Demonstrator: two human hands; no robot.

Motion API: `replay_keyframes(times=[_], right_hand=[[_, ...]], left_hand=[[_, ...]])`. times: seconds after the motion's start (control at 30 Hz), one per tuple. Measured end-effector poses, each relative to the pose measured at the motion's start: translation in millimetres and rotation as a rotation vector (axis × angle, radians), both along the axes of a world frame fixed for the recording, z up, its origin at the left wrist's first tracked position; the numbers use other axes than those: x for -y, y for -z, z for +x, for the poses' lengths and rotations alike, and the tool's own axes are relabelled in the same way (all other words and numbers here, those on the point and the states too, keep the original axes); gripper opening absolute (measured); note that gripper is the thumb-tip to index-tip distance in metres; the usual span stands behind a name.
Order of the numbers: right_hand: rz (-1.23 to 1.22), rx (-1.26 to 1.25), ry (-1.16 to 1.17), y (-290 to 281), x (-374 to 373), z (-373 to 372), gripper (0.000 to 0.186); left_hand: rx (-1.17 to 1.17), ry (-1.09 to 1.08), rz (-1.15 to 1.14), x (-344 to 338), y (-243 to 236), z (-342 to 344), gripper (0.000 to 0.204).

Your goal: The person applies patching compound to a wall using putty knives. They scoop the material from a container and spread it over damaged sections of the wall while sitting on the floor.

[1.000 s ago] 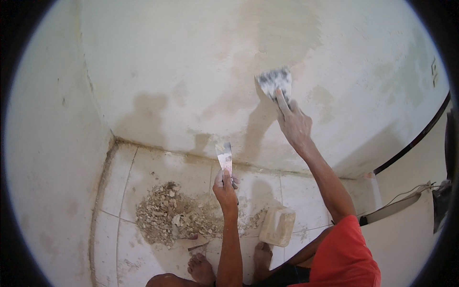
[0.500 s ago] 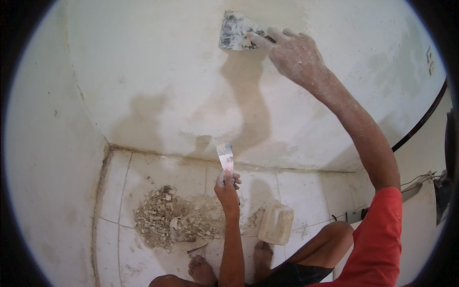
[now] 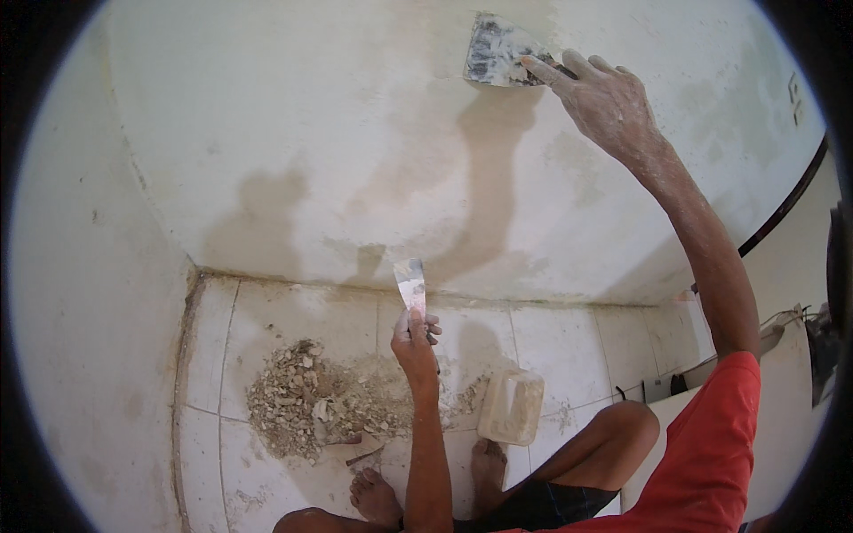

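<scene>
My right hand [image 3: 609,99], dusted with white, is closed round the handle of a wide putty knife [image 3: 503,55]. Its broad blade, smeared with white and dark filler, lies against the pale wall [image 3: 373,115], with the index finger stretched along it. Lower down, my left hand [image 3: 415,342] grips a narrower putty knife [image 3: 410,282] with its blade pointing up, apart from the wall. White paste coats part of that blade. Damp-looking beige patches mark the wall around and below the wide knife, along with shadows of my arm.
Broken plaster rubble [image 3: 311,400] is heaped on the white floor tiles [image 3: 462,333] left of my left forearm. A translucent plastic container [image 3: 513,407] stands by my foot [image 3: 488,471]. Another wall [image 3: 98,293] meets this one at the left corner. Cables [image 3: 786,315] and dark objects lie at the right.
My right hand has slid the wide putty knife to the right along the wall. My left hand, still holding the narrow knife, has shifted only slightly.
</scene>
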State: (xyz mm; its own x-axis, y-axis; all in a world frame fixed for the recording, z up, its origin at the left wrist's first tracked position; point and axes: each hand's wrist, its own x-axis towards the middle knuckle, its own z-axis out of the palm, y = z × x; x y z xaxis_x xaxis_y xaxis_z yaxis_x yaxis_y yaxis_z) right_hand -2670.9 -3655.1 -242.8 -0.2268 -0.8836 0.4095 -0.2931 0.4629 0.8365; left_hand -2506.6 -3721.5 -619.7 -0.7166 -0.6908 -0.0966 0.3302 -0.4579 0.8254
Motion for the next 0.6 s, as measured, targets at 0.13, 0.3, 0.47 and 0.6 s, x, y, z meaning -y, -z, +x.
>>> replay_keyframes(times=[0.13, 0.3, 0.47, 0.6], right_hand=[[-0.005, 0.028, 0.092, -5.6, -10.0, 3.4, 0.054], [-0.029, 0.051, 0.128, -13.0, -26.1, 8.5, 0.054], [-0.054, 0.032, 0.146, -21.4, -61.0, 12.0, 0.054], [-0.138, 0.136, 0.069, -20.3, -64.1, 23.4, 0.053]], left_hand=[[0.002, -0.001, 0.017, -0.8, -1.9, -1.0, 0.031], [-0.013, 0.004, 0.029, -2.6, -1.2, -2.0, 0.030], [-0.010, -0.010, 0.033, -0.8, -1.2, 0.7, 0.029], [0.009, 0.018, -0.007, -3.8, 0.3, 0.7, 0.033]])
